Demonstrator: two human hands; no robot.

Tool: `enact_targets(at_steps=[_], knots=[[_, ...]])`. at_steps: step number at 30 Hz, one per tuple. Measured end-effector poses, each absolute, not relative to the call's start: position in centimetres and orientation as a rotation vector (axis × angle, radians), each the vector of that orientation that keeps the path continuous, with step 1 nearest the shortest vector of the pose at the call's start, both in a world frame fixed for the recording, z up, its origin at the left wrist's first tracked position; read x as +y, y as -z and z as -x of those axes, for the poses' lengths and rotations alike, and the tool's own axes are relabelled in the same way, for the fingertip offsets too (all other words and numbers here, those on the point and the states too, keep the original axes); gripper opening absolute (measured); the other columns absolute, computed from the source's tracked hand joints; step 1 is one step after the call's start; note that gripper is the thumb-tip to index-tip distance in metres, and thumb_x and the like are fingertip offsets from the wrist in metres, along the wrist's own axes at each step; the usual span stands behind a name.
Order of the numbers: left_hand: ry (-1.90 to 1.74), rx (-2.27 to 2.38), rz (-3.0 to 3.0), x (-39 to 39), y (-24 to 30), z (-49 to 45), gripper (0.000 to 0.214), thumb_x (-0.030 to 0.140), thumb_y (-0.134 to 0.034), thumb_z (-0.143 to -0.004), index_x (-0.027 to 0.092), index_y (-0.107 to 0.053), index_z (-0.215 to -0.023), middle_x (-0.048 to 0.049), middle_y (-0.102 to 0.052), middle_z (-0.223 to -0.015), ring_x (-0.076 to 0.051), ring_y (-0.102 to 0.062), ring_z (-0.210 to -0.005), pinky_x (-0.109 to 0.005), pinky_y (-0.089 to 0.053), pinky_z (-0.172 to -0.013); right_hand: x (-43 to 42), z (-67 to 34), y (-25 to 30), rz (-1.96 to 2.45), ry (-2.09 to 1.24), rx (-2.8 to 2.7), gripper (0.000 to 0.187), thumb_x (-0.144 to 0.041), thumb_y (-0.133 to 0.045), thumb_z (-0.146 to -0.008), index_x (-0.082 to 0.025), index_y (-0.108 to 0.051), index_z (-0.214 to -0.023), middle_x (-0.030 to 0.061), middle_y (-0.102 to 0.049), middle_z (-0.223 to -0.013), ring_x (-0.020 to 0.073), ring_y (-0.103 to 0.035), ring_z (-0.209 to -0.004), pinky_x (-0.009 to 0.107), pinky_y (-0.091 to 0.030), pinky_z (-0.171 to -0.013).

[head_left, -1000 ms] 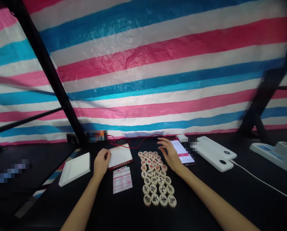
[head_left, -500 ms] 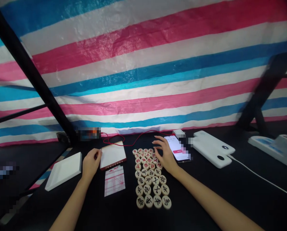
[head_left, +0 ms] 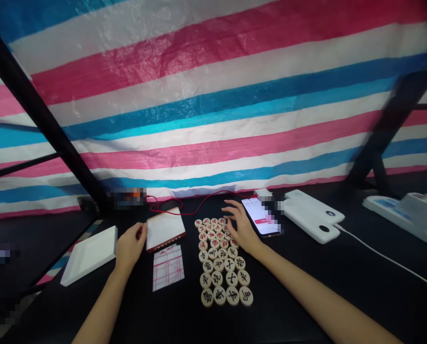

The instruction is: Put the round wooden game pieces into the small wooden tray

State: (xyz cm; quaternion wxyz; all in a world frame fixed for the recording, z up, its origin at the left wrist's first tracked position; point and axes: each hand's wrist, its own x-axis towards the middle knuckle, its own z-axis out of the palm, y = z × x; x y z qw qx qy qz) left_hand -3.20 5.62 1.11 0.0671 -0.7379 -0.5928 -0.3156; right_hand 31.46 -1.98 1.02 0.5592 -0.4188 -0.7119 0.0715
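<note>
Rows of Xiangqi pieces (head_left: 218, 278) lie on the black table, red-lettered at the far end and black-lettered nearer me. My right hand (head_left: 242, 228) hovers over or rests at the right side of the red rows, its fingers spread and nothing visible in them. Its thumb and forefinger hide a few discs; whether they touch them I cannot tell. My left hand (head_left: 130, 244) is loosely curled beside the left edge of a white-faced box part (head_left: 165, 228) with a reddish patterned side. No object shows in its curl. A folded paper board (head_left: 168, 268) with red lines lies just below that box.
A white open tray (head_left: 90, 258) lies at the left. Beyond my right hand are a lit phone (head_left: 260, 217), a white double-ended device (head_left: 312, 215) with a cable, and a power strip (head_left: 403, 220). A red cable (head_left: 199, 205) runs along the back, before a striped sheet (head_left: 213, 119).
The view has shifted slightly, so everything sits a little further left. Both hands keep nearly the same pose, and the pieces lie in the same rows.
</note>
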Motion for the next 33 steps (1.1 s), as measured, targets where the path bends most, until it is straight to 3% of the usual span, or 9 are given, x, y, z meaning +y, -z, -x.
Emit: enact_targets(at_steps=[6,22,33], knots=[[0.947,-1.827,2.170,5.76,-1.17,3.04,0.028,0.041,-0.039,-0.086,0.023,-0.057,-0.076,-0.0001,-0.060,-0.066,-0.015,-0.054,-0.062,-0.024,-0.032,-0.054,-2.00,-31.45,-0.80,1.038,-0.127,-1.757,0.028,-0.013,-0.041,-0.089,-0.027,-0.047,-0.113,0.0091,-0.039,-0.125,0.0177,-0.057,-0.093,0.040,-0.054,-0.082],[1.020,-2.002,1.993,6.07,-1.44,2.84,0.030,0.042,-0.040,-0.085,0.022,-0.059,-0.076,-0.0001,-0.056,-0.059,-0.015,-0.050,-0.056,-0.024,-0.024,-0.053,-1.85,-31.56,-0.81,1.084,-0.136,-1.755,0.031,-0.010,-0.040,-0.086,-0.025,-0.049,-0.111,0.0089,-0.041,-0.121,0.0201,-0.054,-0.101,0.038,-0.054,-0.082],[0.942,-2.027,2.009,6.20,-1.33,2.87,0.031,0.042,-0.039,-0.086,0.021,-0.060,-0.078,-0.0003,-0.059,-0.061,-0.014,-0.053,-0.059,-0.023,-0.027,-0.054,-1.78,-31.54,-0.76,1.056,-0.132,-1.781,0.030,-0.008,-0.041,-0.083,-0.023,-0.050,-0.107,0.0097,-0.041,-0.119,0.0198,-0.054,-0.098,0.037,-0.054,-0.078]])
